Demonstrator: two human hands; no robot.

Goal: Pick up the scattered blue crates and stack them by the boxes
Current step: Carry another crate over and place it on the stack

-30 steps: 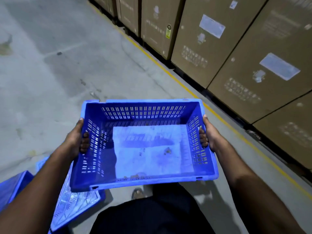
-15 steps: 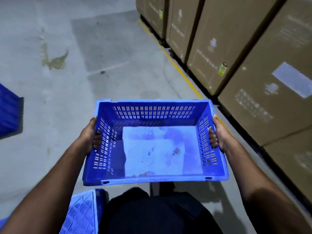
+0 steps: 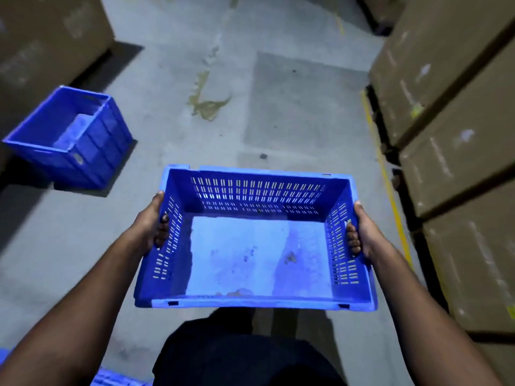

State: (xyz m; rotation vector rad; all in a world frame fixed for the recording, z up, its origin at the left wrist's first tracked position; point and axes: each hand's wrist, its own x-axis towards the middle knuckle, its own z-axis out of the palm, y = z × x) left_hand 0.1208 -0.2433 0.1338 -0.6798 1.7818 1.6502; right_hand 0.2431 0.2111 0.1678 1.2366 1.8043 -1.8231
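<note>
Carrying one perforated blue crate aloft, your left hand and right hand curl fingers through its end walls; second crate sits beside left boxes, stacking judged unfinished.

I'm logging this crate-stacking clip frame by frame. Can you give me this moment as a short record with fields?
carried crate: perforated blue crate, held level in front of the person, open side up
left hand: left hand grips the crate's left wall, fingers curled inside
right hand: right hand grips the right wall the same way
crate contents: pale sheet lying on the bottom
other crate: solid-walled blue crate on the floor, front left
boxes: cardboard boxes stacked along the right
floor: concrete, yellow line beside the boxes
</note>
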